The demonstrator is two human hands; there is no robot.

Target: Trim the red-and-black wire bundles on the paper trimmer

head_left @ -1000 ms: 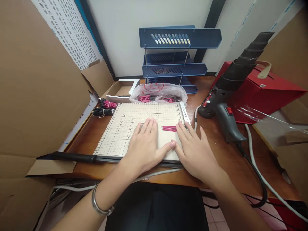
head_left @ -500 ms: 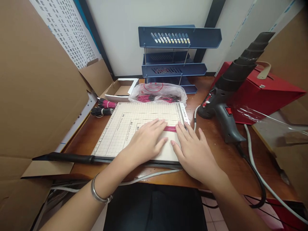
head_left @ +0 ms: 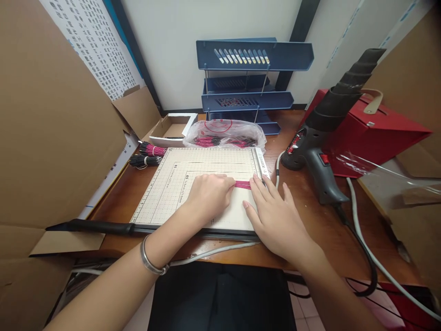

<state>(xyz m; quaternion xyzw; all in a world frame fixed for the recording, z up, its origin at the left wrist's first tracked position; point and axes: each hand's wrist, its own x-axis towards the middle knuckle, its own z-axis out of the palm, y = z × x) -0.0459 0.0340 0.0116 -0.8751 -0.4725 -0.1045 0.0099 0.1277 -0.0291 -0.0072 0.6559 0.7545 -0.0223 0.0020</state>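
Note:
A small row of pink-red wires [head_left: 242, 185] lies flat across the cream, grid-printed board of a paper cutter [head_left: 151, 197]. My left hand [head_left: 211, 195] has its fingers curled closed at the left end of the wires, hiding that end. Over the right end, my right hand [head_left: 274, 209] rests flat with fingers stretched out, pressing the wires against the board near its right edge. The cutter's long black handle [head_left: 99, 226] points left along the board's front edge.
Behind the cutter are a plastic bag of pink and black wires [head_left: 225, 135], an open small box [head_left: 174, 126] and a blue tray rack [head_left: 255, 55]. Tied wire bundles [head_left: 144, 160] lie left. A heat gun [head_left: 317, 138] and red box [head_left: 386, 124] stand right, with cables.
My left hand has gone from lying flat with fingers stretched to curling its fingers closed at the wires' left end. My right hand stays flat in place.

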